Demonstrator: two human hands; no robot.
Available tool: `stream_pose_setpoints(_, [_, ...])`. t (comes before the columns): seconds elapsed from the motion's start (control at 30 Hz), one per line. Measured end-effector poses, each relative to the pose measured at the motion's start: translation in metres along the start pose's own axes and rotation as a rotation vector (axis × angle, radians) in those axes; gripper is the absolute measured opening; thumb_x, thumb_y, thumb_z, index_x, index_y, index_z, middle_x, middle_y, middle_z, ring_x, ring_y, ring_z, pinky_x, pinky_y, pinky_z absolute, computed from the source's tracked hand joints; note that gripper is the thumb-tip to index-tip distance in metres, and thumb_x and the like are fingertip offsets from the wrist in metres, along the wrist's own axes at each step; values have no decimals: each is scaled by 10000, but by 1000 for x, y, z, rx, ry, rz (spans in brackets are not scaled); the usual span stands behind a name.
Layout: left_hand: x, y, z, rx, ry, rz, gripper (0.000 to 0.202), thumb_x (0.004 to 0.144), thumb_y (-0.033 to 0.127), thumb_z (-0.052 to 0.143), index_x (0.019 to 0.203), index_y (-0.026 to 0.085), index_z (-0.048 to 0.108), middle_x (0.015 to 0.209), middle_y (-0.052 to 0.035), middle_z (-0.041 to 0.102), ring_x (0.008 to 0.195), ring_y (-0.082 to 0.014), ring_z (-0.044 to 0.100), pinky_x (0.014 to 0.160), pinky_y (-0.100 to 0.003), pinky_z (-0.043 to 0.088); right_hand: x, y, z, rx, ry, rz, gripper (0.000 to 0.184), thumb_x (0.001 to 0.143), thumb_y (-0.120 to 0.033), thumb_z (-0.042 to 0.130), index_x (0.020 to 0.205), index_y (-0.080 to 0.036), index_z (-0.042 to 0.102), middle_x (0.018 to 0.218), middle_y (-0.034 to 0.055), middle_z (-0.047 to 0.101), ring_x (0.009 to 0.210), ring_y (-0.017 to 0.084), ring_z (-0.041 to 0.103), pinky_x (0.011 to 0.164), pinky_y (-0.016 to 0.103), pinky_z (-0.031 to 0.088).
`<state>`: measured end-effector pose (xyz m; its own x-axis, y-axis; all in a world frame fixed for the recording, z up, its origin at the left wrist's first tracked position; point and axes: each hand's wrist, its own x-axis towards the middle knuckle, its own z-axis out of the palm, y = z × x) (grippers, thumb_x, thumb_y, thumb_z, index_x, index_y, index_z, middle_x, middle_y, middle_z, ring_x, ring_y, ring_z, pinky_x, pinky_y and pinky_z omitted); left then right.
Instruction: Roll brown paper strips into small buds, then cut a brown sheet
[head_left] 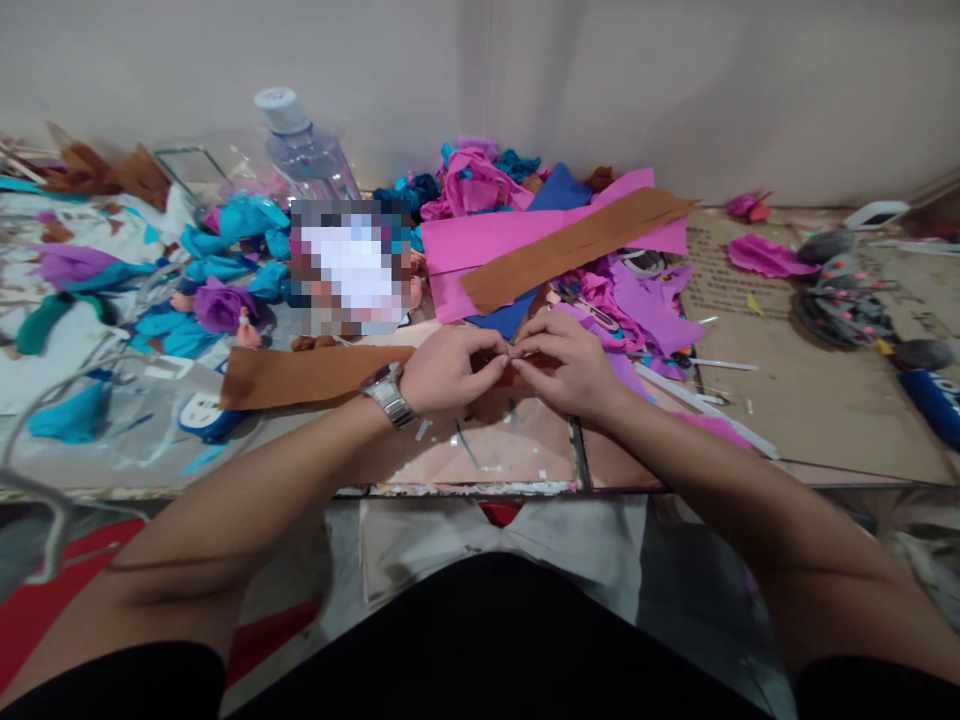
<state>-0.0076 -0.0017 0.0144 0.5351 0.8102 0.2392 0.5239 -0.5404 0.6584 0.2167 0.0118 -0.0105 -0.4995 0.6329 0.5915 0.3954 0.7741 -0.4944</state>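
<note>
Both my hands meet over the middle of the low table, fingers pinched together on the end of a long brown crepe paper strip (300,375). My left hand (448,368), with a metal watch on its wrist, is curled closed on the strip, which runs off to the left. My right hand (566,365) pinches the same end from the right, fingertips touching those of the left. The part of the paper between the fingers is mostly hidden.
A second brown strip (577,245) lies on pink paper sheets (480,245) behind my hands. Blue, purple and pink paper scraps and flowers (225,300) cover the left and back. A plastic water bottle (304,150) stands at the back. Cardboard (810,400) with dark wire bundles lies to the right.
</note>
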Motion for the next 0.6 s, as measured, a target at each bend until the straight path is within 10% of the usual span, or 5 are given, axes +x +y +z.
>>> stream_pose_setpoints(0.6, [-2,-3,5,241,13,182,255,1027,317,519,976,198,738,951,-59,776,918,-216,721,806,-326,508,4,-3,-6,199,-104,109,98,872,-154,693,799,-218,688,1010,64,705,985,241,651,893,417,501])
